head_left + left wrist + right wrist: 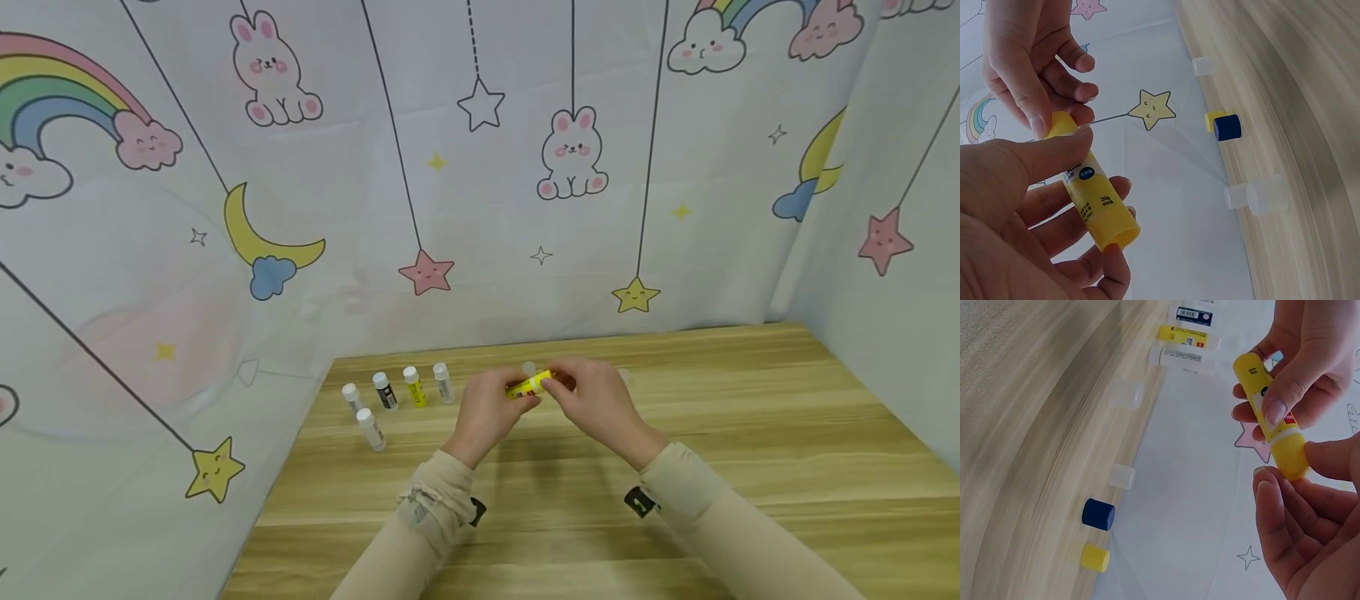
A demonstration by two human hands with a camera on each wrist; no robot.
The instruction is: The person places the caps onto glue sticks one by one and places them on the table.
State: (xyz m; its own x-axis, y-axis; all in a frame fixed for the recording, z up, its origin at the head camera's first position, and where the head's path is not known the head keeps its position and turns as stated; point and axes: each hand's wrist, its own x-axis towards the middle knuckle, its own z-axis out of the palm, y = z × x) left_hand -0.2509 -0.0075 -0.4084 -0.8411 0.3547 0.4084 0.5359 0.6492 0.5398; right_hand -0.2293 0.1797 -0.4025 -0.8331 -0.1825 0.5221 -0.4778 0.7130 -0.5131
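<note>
A yellow glue stick (529, 384) is held tilted above the table, between both hands. My left hand (486, 410) grips its labelled body, the thumb lying across the label in the left wrist view. At the other end, my right hand (600, 404) pinches the yellow cap (1289, 456) between thumb and fingers. A white band (1284, 435) shows between the cap and the body in the right wrist view. The right hand's remaining fingers are loosely bent beneath the cap.
On the wooden table (750, 467), several uncapped-looking glue sticks stand at the left, among them a navy one (385, 392) and a yellow one (415, 387). Loose caps lie near the back edge: a navy cap (1098, 514), a yellow cap (1095, 557) and translucent ones (1126, 394). A patterned curtain hangs behind.
</note>
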